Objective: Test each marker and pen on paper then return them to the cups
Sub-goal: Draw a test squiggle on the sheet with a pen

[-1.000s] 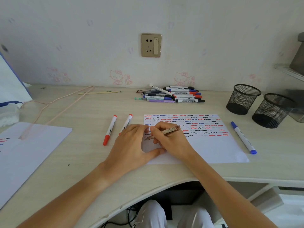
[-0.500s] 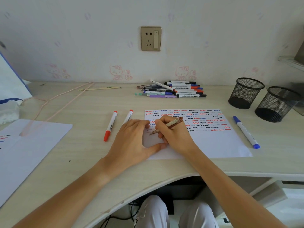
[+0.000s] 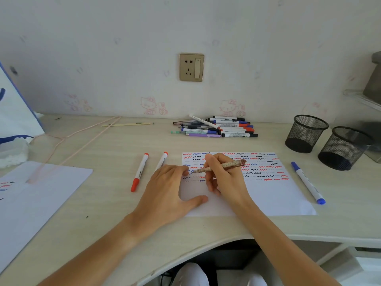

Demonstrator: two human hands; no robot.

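We see printed labels on the piled markers [image 3: 226,126] and the held pen [image 3: 224,165], all too small to read.

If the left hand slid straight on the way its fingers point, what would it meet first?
Probably the right hand and its brown pen: the left hand lies flat on the paper, fingertips already beside the pen's tip. Depth is unclear.

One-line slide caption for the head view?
Right hand writes with a brown patterned pen on squiggle-covered white paper; left hand steadies it.
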